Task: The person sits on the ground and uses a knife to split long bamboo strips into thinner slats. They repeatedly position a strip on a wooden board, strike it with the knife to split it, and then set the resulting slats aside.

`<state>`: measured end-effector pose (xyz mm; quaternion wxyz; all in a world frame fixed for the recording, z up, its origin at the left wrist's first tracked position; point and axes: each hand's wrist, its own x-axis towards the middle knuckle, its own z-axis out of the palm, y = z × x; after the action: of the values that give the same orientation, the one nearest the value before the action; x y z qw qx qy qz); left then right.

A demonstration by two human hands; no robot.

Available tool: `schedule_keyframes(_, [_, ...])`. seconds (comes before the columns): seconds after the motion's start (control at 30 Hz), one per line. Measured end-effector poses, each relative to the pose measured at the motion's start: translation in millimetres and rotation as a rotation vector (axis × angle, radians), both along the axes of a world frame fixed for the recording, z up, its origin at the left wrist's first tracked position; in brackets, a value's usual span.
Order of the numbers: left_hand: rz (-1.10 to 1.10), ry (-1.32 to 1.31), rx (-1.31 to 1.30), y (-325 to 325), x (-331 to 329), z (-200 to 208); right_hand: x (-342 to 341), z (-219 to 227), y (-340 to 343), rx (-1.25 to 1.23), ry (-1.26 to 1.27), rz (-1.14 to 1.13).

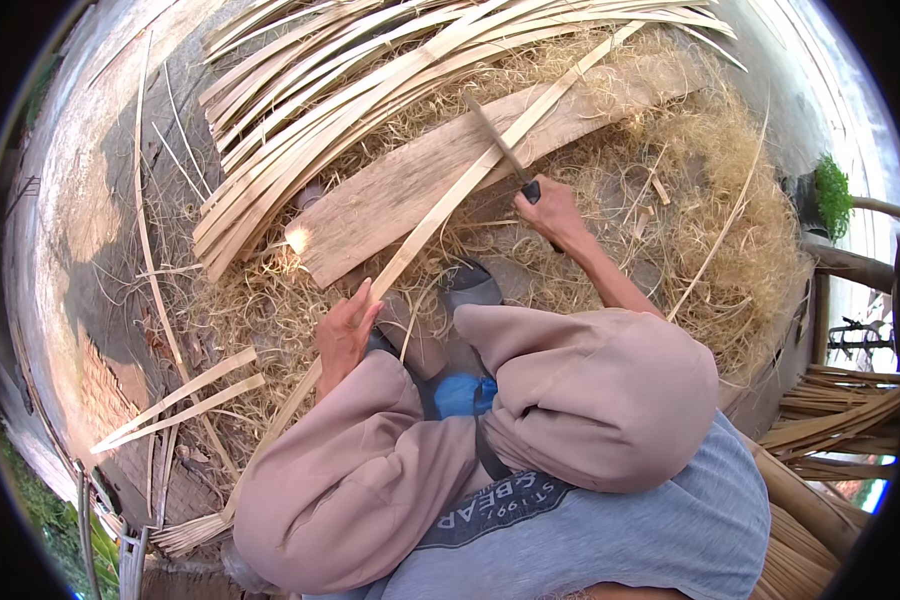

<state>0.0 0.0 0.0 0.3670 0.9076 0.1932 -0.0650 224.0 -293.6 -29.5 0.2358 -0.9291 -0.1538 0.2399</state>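
Note:
My left hand (345, 325) is closed around a long pale bamboo strip (440, 212) beside my left knee. From there the strip slants up to the right, across a wooden plank (385, 205), and its other end trails back past my left leg. My right hand (550, 210) grips the dark handle of a knife (497, 138). The blade crosses over the strip above the plank, pointing up and to the left; whether its edge touches the strip I cannot tell.
Many split bamboo strips (320, 110) lie piled beyond the plank. Curly shavings (710, 220) cover the ground around it. Two short strips (180, 405) lie at the left, and a blue bundle (462, 395) sits between my legs. More bundled strips (840, 420) are at the right.

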Motion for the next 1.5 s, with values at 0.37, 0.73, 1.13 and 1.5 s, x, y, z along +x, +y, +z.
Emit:
schedule_keyframes(0.37, [0.010, 0.115, -0.123, -6, 19, 20, 109, -5, -108, -0.208, -0.388, -0.308])
schedule_keyframes(0.73, [0.093, 0.123, -0.239, 13, -23, 9, 3, 1, -24, -0.079, -0.114, 0.165])
schedule_keyframes(1.13, [0.106, 0.131, -0.229, 8, -32, 11, 6, 6, -31, -0.013, -0.209, 0.178])
schedule_keyframes(1.5, [0.107, 0.291, -0.222, 23, -39, 6, 132, -1, -100, -0.071, -0.393, -0.214])
